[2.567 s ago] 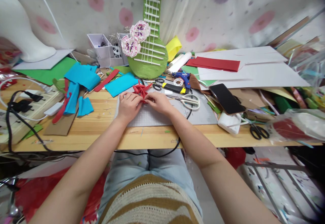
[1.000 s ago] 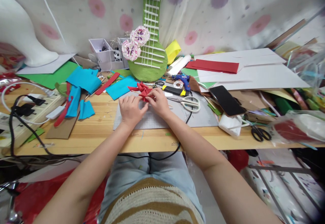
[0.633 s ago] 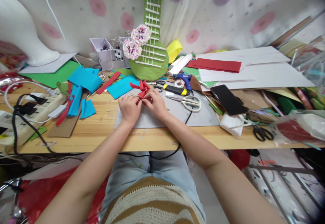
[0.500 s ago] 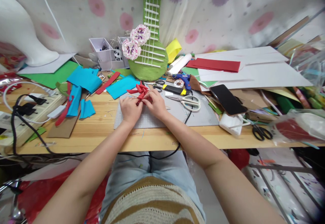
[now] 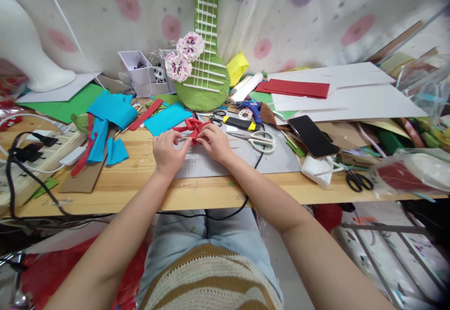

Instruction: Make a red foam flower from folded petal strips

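Note:
A red crepe paper flower [image 5: 192, 126] with loose folded petals is between my hands, over the grey cutting mat [image 5: 211, 167]. My right hand [image 5: 215, 144] pinches its base from the right. On the other side, my left hand [image 5: 169, 153] is closed, thumb and finger together on a thin wooden stick [image 5: 184, 137] that points at the flower's base. White-handled scissors [image 5: 260, 141] lie on the mat right of my right hand. Behind them are a black and yellow utility knife [image 5: 241, 123] and a blue glue gun [image 5: 250, 109].
A green paper guitar [image 5: 202, 92] with two pink-white flowers leans at the back. Blue crepe paper [image 5: 114, 108] and a power strip [image 5: 42, 160] lie left. To the right are a phone [image 5: 312, 136], black scissors [image 5: 357, 181], white boards [image 5: 351, 94] and folded red paper [image 5: 295, 88].
My left hand has moved left, away from the flower, and the thin stick now shows between the hands. My right hand stays at the flower. The whole view has shifted slightly.

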Action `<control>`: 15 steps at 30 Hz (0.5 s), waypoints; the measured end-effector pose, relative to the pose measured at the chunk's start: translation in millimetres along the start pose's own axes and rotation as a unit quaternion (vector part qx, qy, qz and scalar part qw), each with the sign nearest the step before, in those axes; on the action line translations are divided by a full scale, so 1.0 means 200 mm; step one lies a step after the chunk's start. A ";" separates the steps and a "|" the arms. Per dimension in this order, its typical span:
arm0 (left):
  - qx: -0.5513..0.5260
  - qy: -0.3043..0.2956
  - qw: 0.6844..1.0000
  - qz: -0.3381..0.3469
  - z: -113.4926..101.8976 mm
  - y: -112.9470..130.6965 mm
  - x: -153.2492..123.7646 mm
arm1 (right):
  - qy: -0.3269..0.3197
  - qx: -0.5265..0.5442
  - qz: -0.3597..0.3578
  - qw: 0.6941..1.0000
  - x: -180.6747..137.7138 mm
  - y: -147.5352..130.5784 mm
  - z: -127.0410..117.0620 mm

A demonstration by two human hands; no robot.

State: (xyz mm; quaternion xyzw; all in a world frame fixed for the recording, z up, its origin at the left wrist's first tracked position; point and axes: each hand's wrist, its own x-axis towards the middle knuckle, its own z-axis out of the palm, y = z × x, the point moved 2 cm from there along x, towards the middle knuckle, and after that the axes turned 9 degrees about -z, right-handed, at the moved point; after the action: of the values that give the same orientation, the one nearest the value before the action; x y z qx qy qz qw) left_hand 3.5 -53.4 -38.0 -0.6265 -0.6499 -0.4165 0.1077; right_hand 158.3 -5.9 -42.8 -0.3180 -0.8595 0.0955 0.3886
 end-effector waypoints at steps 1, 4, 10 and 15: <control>0.001 -0.004 1.000 0.018 0.00 0.00 0.01 | -0.004 -0.003 -0.006 1.000 0.00 0.00 0.00; 0.002 -0.040 0.996 0.081 0.02 -0.01 0.02 | -0.014 -0.005 -0.019 1.000 0.00 0.01 0.01; -0.013 -0.102 0.990 0.101 0.04 0.00 0.02 | -0.040 -0.003 -0.056 0.998 -0.01 0.01 0.01; -0.036 -0.124 0.989 0.071 0.03 -0.02 0.03 | -0.071 -0.009 -0.067 0.995 -0.01 0.02 0.01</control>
State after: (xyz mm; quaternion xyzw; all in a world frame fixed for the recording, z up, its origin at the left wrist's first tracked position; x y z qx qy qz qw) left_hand 0.7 -43.5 -39.3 -0.7214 -0.5970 -0.3495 0.0329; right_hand 159.0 -3.4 -47.3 -0.2559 -0.9050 0.0843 0.3291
